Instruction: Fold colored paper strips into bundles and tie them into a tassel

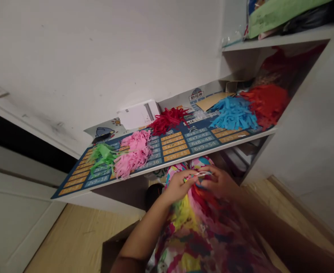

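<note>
Leftward first, a white panelled door (16, 227) fills the lower left of the frame, pale wood-look floor (78, 231) beside it, and a scuffed white wall (104, 49) rises across the upper left and middle. A narrow desk (110, 184) slants through the centre, covered by a blue-and-orange multiplication chart (175, 146). Along it, left to right, lie a green fringe bundle (102, 155), pink fringe bundles (134, 153), a white packet (138, 115) against the wall, a dark red fringe bundle (169, 120) and a blue fringe bundle (235, 113). Below the desk, at lower centre, the left hand (179, 185) has its fingers bent nearly closed, pinching a thin white string (203, 173); the right hand (219, 182) curls its fingers in at the string's other end. Yellow and red fringe (185, 212) hangs just beneath both hands, over patterned clothing (195, 250). As for containers, a brown carton (110, 252) stands at bottom left of centre, its contents hidden. At right, a shelf unit (277, 41) holds an orange-red fringe heap (269, 104) in its lower compartment and a light-green bag (280, 17) above.
</note>
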`<state>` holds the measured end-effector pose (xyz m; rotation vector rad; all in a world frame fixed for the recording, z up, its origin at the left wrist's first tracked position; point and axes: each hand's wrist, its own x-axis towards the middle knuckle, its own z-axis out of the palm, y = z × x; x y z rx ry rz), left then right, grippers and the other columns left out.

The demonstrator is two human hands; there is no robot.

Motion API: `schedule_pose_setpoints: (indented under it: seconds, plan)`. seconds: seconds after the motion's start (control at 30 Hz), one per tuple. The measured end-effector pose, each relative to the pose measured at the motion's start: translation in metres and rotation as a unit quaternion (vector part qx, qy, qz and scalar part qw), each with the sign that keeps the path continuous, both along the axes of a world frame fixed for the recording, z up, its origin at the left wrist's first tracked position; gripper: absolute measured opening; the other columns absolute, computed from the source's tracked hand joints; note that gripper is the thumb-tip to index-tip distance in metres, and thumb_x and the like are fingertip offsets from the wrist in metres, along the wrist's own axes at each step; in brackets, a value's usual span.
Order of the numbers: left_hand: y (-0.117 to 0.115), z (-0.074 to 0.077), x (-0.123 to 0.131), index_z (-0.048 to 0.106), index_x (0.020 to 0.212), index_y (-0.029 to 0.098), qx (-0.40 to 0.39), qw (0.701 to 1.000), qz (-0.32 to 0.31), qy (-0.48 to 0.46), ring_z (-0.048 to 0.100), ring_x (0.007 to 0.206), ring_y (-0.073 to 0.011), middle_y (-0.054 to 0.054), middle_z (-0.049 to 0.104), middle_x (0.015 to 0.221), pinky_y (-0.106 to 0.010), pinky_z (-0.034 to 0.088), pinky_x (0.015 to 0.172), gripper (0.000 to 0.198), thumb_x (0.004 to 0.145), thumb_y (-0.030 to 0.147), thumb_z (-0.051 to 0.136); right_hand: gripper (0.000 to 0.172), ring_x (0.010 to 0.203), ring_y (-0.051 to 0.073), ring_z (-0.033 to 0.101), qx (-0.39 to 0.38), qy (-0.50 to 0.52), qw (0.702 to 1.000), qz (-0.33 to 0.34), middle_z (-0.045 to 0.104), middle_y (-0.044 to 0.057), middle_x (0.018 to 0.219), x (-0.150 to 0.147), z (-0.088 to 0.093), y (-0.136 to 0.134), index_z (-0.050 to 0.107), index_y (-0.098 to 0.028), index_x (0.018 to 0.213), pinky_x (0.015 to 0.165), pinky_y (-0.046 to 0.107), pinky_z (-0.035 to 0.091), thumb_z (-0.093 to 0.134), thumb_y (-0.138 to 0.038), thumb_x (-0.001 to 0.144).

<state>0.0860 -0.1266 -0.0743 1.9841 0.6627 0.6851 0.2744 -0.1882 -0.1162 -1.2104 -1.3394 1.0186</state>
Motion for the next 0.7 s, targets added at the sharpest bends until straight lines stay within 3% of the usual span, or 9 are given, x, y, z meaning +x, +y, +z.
schedule_pose_setpoints:
  seconds: [0.07, 0.13, 0.2, 0.3, 0.4, 0.5, 0.57, 0.7]
  plan:
    - [0.001, 0.001, 0.007, 0.07, 0.104, 0.016, -0.025, 0.997, 0.047, -0.047, 0.067, 0.079, -0.0183, -0.005, 0.074, 0.083, -0.03, 0.052, 0.08, 0.034, 0.094, 0.046, 0.058, 0.076, 0.119, 0.03, 0.059, -0.007, -0.021, 1.0, 0.013, 0.063, 0.009, 0.133, -0.014, -0.017, -0.001, 0.058, -0.023, 0.134, 0.104, 0.044, 0.045, 0.081, -0.034, 0.062]
    - [0.001, 0.002, 0.016, 0.066, 0.109, 0.017, -0.085, 0.988, 0.088, -0.097, 0.065, 0.075, -0.0171, -0.003, 0.07, 0.081, -0.03, 0.052, 0.078, 0.035, 0.093, 0.046, 0.059, 0.094, 0.129, 0.034, 0.052, -0.037, -0.042, 0.998, 0.017, 0.057, 0.013, 0.141, -0.026, -0.029, 0.0, 0.051, -0.02, 0.141, 0.11, 0.051, 0.039, 0.083, -0.031, 0.054]
    - [0.003, 0.003, 0.024, 0.062, 0.115, 0.018, -0.126, 0.976, 0.129, -0.126, 0.064, 0.077, -0.0165, -0.002, 0.068, 0.084, -0.029, 0.051, 0.079, 0.04, 0.085, 0.043, 0.07, 0.081, 0.126, 0.037, 0.054, -0.069, -0.026, 0.997, -0.001, 0.063, 0.015, 0.132, -0.033, -0.035, 0.003, 0.06, -0.017, 0.13, 0.109, 0.055, 0.039, 0.083, -0.034, 0.053]
    - [0.002, -0.002, 0.031, 0.056, 0.128, 0.021, -0.165, 0.961, 0.175, -0.14, 0.063, 0.097, -0.0202, -0.003, 0.065, 0.106, -0.033, 0.048, 0.093, 0.08, 0.057, 0.032, 0.092, 0.049, 0.105, 0.036, 0.065, -0.075, 0.048, 0.995, -0.037, 0.073, 0.012, 0.103, -0.036, -0.035, 0.01, 0.07, -0.018, 0.102, 0.098, 0.057, 0.047, 0.079, -0.043, 0.061]
    - [-0.004, -0.017, 0.033, 0.05, 0.138, 0.023, -0.278, 0.932, 0.142, -0.182, 0.06, 0.11, -0.0246, -0.006, 0.063, 0.118, -0.035, 0.047, 0.097, 0.107, 0.041, 0.028, 0.098, 0.048, 0.094, 0.031, 0.069, -0.064, 0.165, 0.983, -0.056, 0.074, 0.008, 0.096, -0.033, -0.03, 0.015, 0.069, -0.021, 0.104, 0.087, 0.049, 0.055, 0.079, -0.047, 0.065]
    - [-0.014, -0.035, 0.032, 0.052, 0.137, 0.024, -0.393, 0.888, 0.094, -0.22, 0.065, 0.101, -0.0247, -0.007, 0.067, 0.112, -0.036, 0.051, 0.089, 0.109, 0.039, 0.029, 0.098, 0.053, 0.092, 0.029, 0.07, -0.063, 0.246, 0.963, -0.092, 0.075, 0.008, 0.1, -0.033, -0.031, 0.017, 0.069, -0.022, 0.105, 0.085, 0.044, 0.056, 0.085, -0.043, 0.06]
    - [-0.02, -0.044, 0.029, 0.057, 0.134, 0.024, -0.425, 0.871, 0.079, -0.234, 0.067, 0.098, -0.0245, -0.007, 0.069, 0.111, -0.035, 0.053, 0.086, 0.102, 0.041, 0.028, 0.098, 0.054, 0.094, 0.029, 0.07, -0.062, 0.247, 0.961, -0.107, 0.075, 0.009, 0.103, -0.034, -0.036, 0.017, 0.069, -0.022, 0.106, 0.087, 0.045, 0.056, 0.086, -0.043, 0.06]
    - [-0.02, -0.061, 0.023, 0.074, 0.103, 0.015, -0.412, 0.889, 0.097, -0.174, 0.069, 0.093, -0.026, -0.007, 0.074, 0.097, -0.036, 0.054, 0.087, 0.071, 0.036, 0.02, 0.097, 0.052, 0.097, 0.031, 0.069, -0.093, 0.153, 0.978, -0.103, 0.075, 0.01, 0.102, -0.036, -0.042, 0.017, 0.07, -0.02, 0.105, 0.094, 0.048, 0.052, 0.084, -0.045, 0.062]
